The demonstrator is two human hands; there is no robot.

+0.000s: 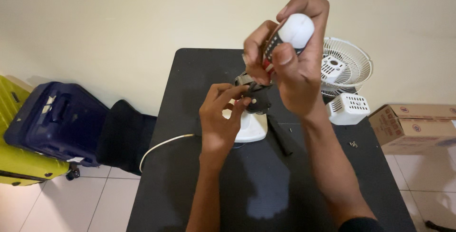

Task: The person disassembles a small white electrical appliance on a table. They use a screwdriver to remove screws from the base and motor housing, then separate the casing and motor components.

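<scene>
Probably a room in a home. Suitcases [52, 122] stand on the tiled floor [71, 203] at lower left. A cardboard box [418, 127] sits at right.

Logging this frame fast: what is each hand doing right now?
Left hand: fingers pinched on the dark fan motor part.
Right hand: closed around a screwdriver handle with a white end.
</scene>
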